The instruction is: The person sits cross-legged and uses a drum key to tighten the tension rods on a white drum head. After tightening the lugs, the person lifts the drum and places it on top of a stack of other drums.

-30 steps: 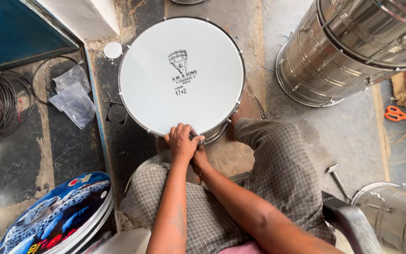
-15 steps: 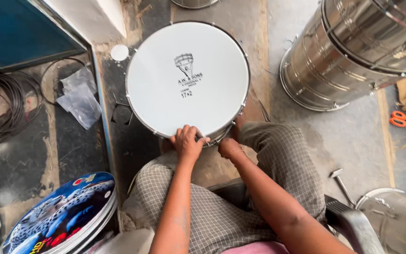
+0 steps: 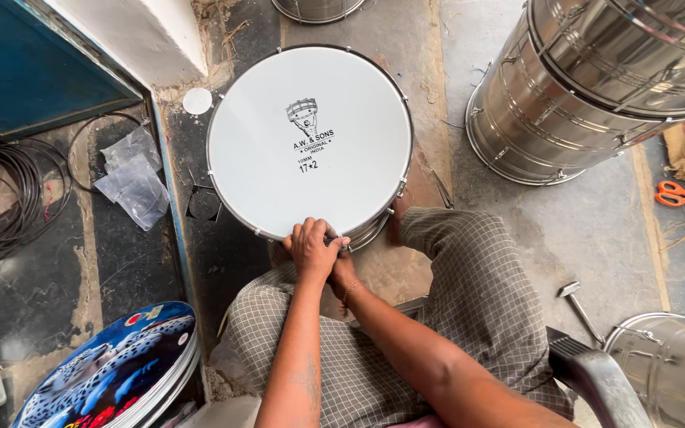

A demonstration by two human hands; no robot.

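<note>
Left hand (image 3: 311,247): on top at the drum's near rim, fingers curled down over the edge, gripping the rim or something small on it; exact object hidden.
Right hand (image 3: 344,273): tucked under and just behind the left, mostly covered; open or clenched impossible to tell; thin bracelet on the wrist.
Drum (image 3: 309,141): on the floor straight ahead of the knees, white head facing up with a black printed emblem in the middle, metal hoop round it, small lugs showing along the edge.
Legs (image 3: 469,293): in checked cloth, spread either side of the drum's near edge; right foot just beside the drum's lower right rim.
Chair (image 3: 596,380): dark arm at lower right.
Hammer (image 3: 579,305): on the floor right of the right knee, apart from the drum.
Steel shells (image 3: 596,87): big shiny one tilted at upper right, another at lower right corner, one more at top edge.
Scissors (image 3: 679,194): orange handles, far right, well apart.
Plastic bag (image 3: 132,178): crumpled, clear, left of the drum.
White disc (image 3: 197,101): small, just off the drum's upper left.
Cable coil (image 3: 5,198): black, far left.
Printed heads (image 3: 112,372): colourful stack, lower left.
</note>
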